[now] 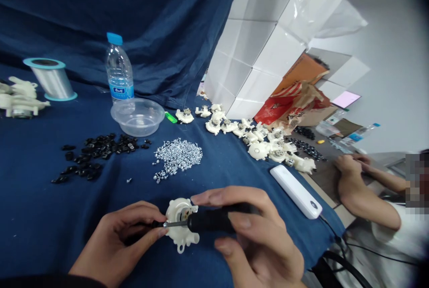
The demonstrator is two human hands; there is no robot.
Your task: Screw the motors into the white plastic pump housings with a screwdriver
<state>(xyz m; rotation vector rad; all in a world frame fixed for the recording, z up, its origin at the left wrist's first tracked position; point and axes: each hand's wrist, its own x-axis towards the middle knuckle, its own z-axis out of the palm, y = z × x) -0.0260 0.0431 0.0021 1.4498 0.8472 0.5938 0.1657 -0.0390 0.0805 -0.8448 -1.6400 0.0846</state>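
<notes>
Fingers of the left hand [115,239] are closed in a pinch on a small black piece [157,224] at the side of a cream housing [174,234]. Fingers of the right hand [268,234] are curled around the black handle of a screwdriver [208,222], with the thumb apart from it. Its shaft crosses the front of the housing, and its tip meets a screw [165,224] at the left fingertips. The housing is just above the blue cloth [67,216] or resting on it; which cannot be told.

Status, as judged from this position: the screw is at the driver tip, its final seating unconfirmed. One loose screw [129,181] lies alone. Beyond it, a heap of screws [179,154] and a scatter of black parts [110,145] remain unfitted, so much stock is left. Similar cream units [263,149] are grouped to the right, past a white device [295,189]; whether these are finished cannot be verified.

Farther back stand a clear tub [139,123], a bottle [119,71] and a wire spool [53,80]. At far right, a co-worker's forearms [365,198] extend over another surface.
</notes>
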